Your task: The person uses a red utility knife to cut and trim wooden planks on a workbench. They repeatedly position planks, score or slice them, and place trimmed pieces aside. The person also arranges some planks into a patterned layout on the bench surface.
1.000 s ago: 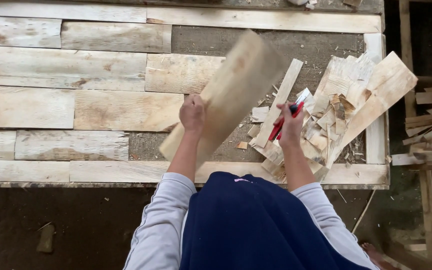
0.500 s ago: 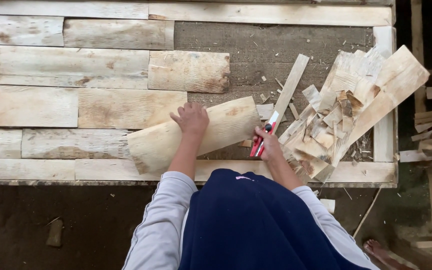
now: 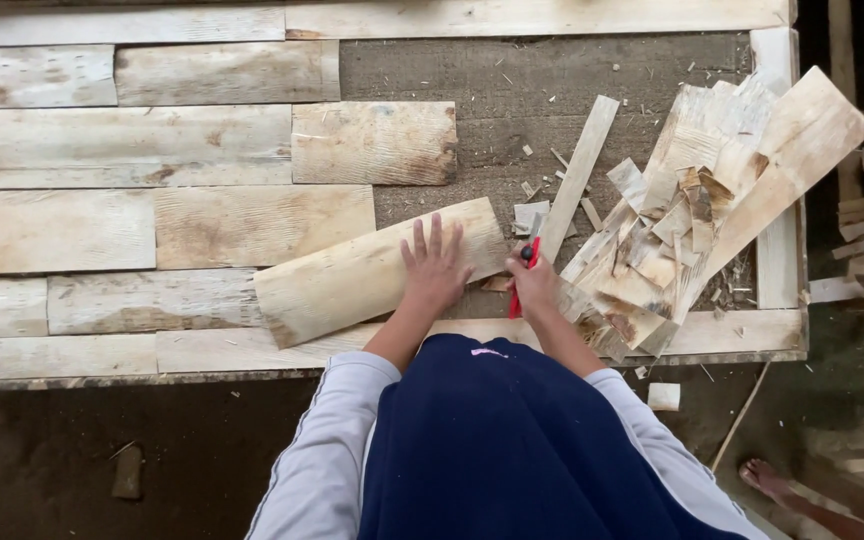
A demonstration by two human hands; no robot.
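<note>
**Flat hand on the slab, red tool in the other**

Over at 9 o'clock you've got the laid boards (image 3: 102, 230), rows of pale wood butted edge to edge inside the frame (image 3: 512, 17). Moving in from there, the slab (image 3: 352, 275) lies tilted on the bench, its low end at 8 o'clock and its high end up toward 2 o'clock. Your left hand (image 3: 434, 268) is pressed flat on the slab's right half, fingers spread wide, not gripping anything, just resting on top. Just beside it at 3 o'clock, your right hand (image 3: 537, 285) is closed around a red tool (image 3: 523, 275), held near the slab's right end. A thin strip (image 3: 577, 175) runs up toward 1 o'clock from there. Further right, a scrap pile (image 3: 692, 220) leans against the frame's edge.
</note>
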